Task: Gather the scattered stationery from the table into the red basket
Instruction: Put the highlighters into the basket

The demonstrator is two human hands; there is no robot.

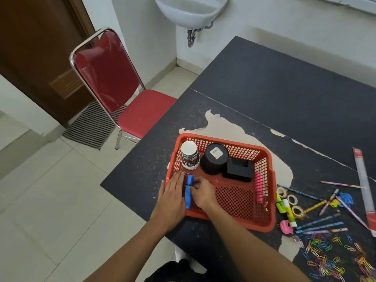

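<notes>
Both hands are down at the near-left corner of the red basket [262, 224], a plastic tub with an open lattice of small square holes and a thick rolled rim. The right hand [203, 193] has its fingers curled in, pinching the blue highlighter [188, 193], a flat, chunky marker with a darker cap pointing away from the person. It sits just inside the basket's left wall. The left hand [171, 198] lies flat with straight fingers over that same rim, right against the highlighter and gripping nothing.

Further back in the basket there's a white paper cup [189, 155] standing upside down, a matte black cylinder [215, 158] with a pale sticker on top, and a boxy black block [240, 169] touching it. A pink highlighter [258, 188] lies along the right wall.

Plenty is left outside, to the right on the table [264, 88], which is dark speckled laminate peeled away in pale patches. There are small rings of clear tape [292, 199] beside a green highlighter [279, 204], a glue stick [290, 214] and slim patterned pencils [319, 224] fanned out. Beyond those lie a loose heap of bright wire paper clips [329, 257] and a long ruler [364, 188] in a red-edged sleeve.
</notes>
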